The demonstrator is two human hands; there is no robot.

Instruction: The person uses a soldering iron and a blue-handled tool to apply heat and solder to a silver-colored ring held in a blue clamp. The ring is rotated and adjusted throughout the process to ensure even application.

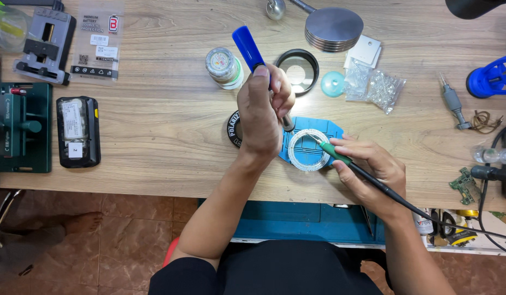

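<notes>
A white ring-shaped circuit board (309,150) lies on a blue mat (325,129), between both hands. The left hand (262,112), just left of it, grips a blue-handled tool (249,48). The right hand (370,170), just right, pinches a green-gripped soldering iron (336,153), its tip touching the ring.

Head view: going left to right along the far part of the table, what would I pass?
Grey metal jig → clear printed packet → small round jar → black ring → stack of metal discs → bag of small clear parts → blue suction tool.
</notes>
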